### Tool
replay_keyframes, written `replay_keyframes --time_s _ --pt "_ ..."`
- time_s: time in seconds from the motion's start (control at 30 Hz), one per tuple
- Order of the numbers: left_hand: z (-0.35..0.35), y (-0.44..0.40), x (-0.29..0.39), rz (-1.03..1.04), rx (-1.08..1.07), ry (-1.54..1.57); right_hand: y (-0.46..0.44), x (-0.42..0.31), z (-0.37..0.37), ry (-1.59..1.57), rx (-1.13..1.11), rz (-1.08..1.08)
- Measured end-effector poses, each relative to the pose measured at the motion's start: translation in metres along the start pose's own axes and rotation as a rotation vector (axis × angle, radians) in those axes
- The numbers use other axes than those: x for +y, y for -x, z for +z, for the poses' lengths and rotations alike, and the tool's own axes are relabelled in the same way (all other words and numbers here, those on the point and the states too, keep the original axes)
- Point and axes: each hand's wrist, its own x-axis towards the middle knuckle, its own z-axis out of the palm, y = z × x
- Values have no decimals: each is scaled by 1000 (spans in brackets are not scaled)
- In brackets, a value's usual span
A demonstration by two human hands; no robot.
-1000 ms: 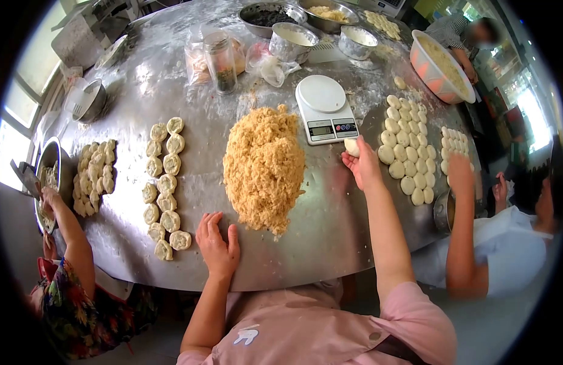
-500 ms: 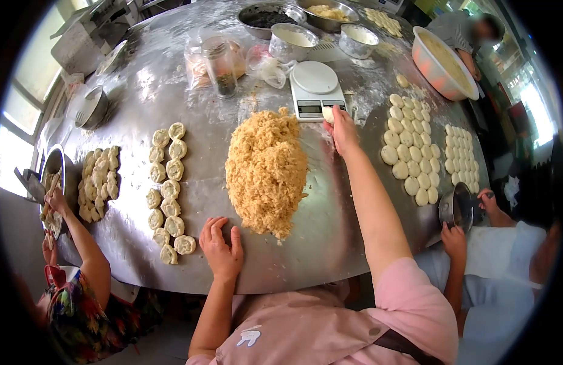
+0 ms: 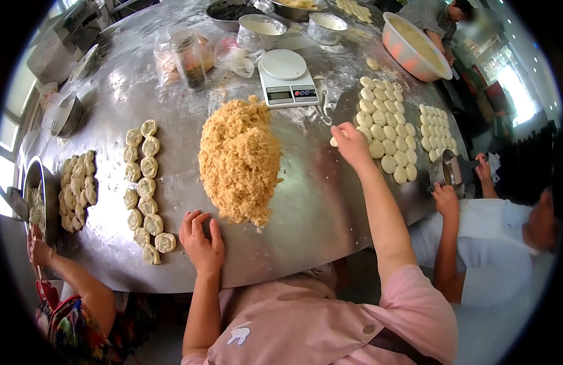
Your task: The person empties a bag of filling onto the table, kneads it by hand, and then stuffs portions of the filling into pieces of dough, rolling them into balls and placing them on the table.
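My left hand (image 3: 202, 242) rests on the metal table with its fingers spread and nothing in them. Just beyond it lies a large heap of crumbly golden filling (image 3: 240, 161). My right hand (image 3: 353, 147) pinches a small pale dough ball (image 3: 334, 142), partly covered by the fingers. Right beside that hand are rows of round dough balls (image 3: 388, 146), lying close together. Farther back stands a white kitchen scale (image 3: 289, 79) with a bare round plate.
Left of the filling are rows of cupped dough pieces (image 3: 149, 166) and a cluster of dough lumps (image 3: 78, 188). A co-worker's hand (image 3: 38, 248) is by a metal bowl (image 3: 49, 204). At right, another person holds a metal pan (image 3: 442, 173). Behind stand a jar (image 3: 189, 61) and a large basin (image 3: 409, 52).
My right hand has moved from the scale, with the dough ball, toward the rows of dough balls. The view has shifted; my left hand stays on the table.
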Motion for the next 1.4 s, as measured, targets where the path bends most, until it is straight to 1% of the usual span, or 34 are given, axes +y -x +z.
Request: replay_keyframes --time_s 0.03,0.13,0.17,0.27,0.43,0.53,0.57,0.67,0.7,0.8,0.9,1.0,1.07,1.1,1.2,1.23,1.27,1.33,1.4 --pt "0 0 0 1 2 1 5 -9 1 -13 4 -41" --pt "-1 1 1 -1 -2 -10 -4 -11 11 214 131 -218" --pt "-2 1 2 -1 -4 -16 -13 -11 12 200 132 -234" --pt "-1 1 1 3 2 -27 -44 -3 22 251 238 -287" --pt "3 0 0 -9 8 -42 -95 3 27 333 300 -244" --pt "2 -3 2 -22 -3 -53 -112 9 30 327 248 -261" --pt "2 -4 2 -25 -8 -56 -117 17 35 393 151 -244" --pt "4 -5 2 -44 -15 -61 -99 12 51 597 116 -216" --pt "4 -6 3 -43 -12 -62 -98 9 52 644 69 -204" --pt "3 -5 5 -38 -11 -58 -98 12 53 617 100 -250" --pt "1 -5 7 -38 -2 -52 -94 1 50 635 37 -166" --pt "-2 -4 6 -15 2 -45 -97 2 38 687 -20 -238" --pt "-3 -1 1 16 5 -30 -92 11 32 592 129 -331" --pt "-5 3 -5 8 -8 93 -88 12 31 543 202 -379" --pt "-21 24 -16 12 197 231 -27 -15 9 107 274 -398" --pt "-33 31 -17 70 283 123 0 -21 8 26 194 -286" --pt "-45 38 -23 95 325 43 29 -24 12 -56 111 -168" --pt "-65 43 -30 14 432 -117 81 -26 26 52 26 -327" --pt "-76 43 -48 -134 471 -371 121 -36 43 2 -26 -373"
